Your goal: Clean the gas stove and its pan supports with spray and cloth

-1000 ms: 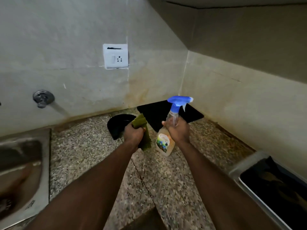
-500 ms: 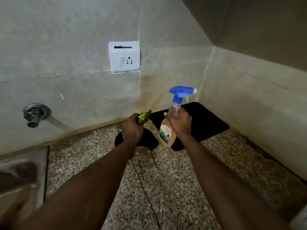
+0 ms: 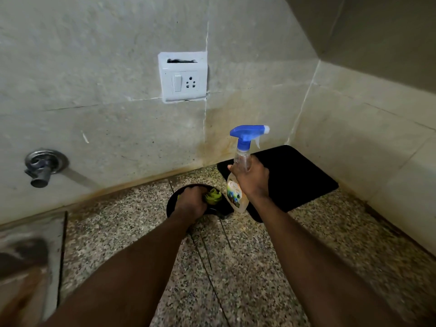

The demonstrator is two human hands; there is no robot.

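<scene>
Left hand: the left hand (image 3: 191, 202) lies knuckles up on a round black piece (image 3: 171, 205), with the fingers curled around a green cloth (image 3: 213, 196) and pressing it down.
Green cloth: it is crumpled, and only a small bunch shows at the right side of the left hand, inside the rim of the round black piece.
Round black piece: it sits on the counter just beside the left corner of the black mat (image 3: 297, 178). The hand covers most of it, so I cannot tell what kind of part it is.
Right hand: the right hand (image 3: 253, 179) is wrapped around the neck and shoulder of the spray bottle (image 3: 234, 192). The thumb is on the left side, and no finger is on the trigger.
Spray bottle: it is upright, a clear bottle with pale liquid and a label that reads "Clean". The blue trigger head (image 3: 247, 134) has its nozzle turned to the right. Its bottom is over the near edge of the mat; I cannot tell if it touches.
Black mat: it lies flat in the corner where the two walls meet.
Counter: the speckled granite counter (image 3: 254, 267) has dark seams running across it.
Back wall: it carries a white switch and socket plate (image 3: 182, 77), and at the left a metal tap fitting (image 3: 43, 165).
Sink: a steel sink (image 3: 28, 244) is at the lower left, blurred.
</scene>
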